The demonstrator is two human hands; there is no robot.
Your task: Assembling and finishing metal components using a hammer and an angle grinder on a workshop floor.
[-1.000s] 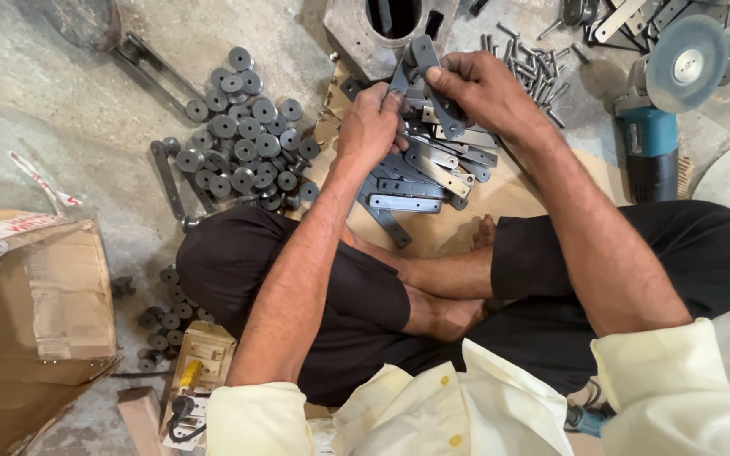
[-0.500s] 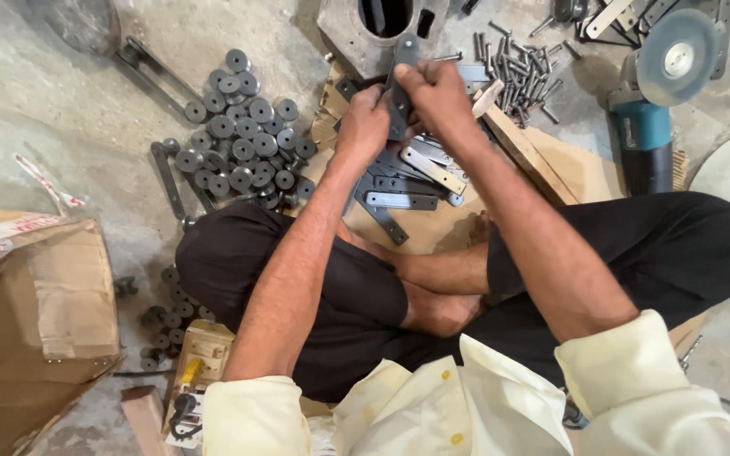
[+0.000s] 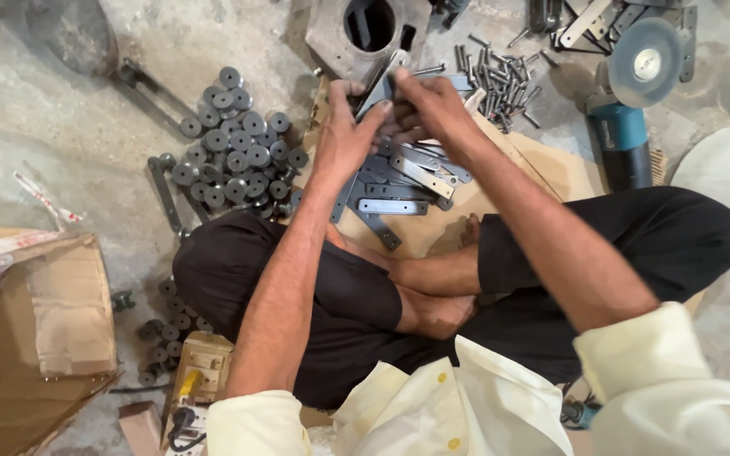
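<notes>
I sit cross-legged on the floor. My left hand [image 3: 346,135] and my right hand [image 3: 434,108] meet over a pile of flat grey metal strips [image 3: 399,186] that lies on cardboard. Together they grip one grey metal strip [image 3: 379,84], held tilted with its tip just below a square grey metal block with a round hole [image 3: 331,38]. Left of the pile lies a heap of dark round metal discs [image 3: 234,148].
A teal angle grinder [image 3: 627,101] lies at the upper right beside loose bolts [image 3: 492,76]. An open cardboard box [image 3: 27,338] stands at the left. More discs [image 3: 166,325] and a small yellow-handled tool [image 3: 189,384] lie by my left knee.
Both hands have lifted from the pile toward the square block, bringing a strip up with them. The view has shifted slightly down.
</notes>
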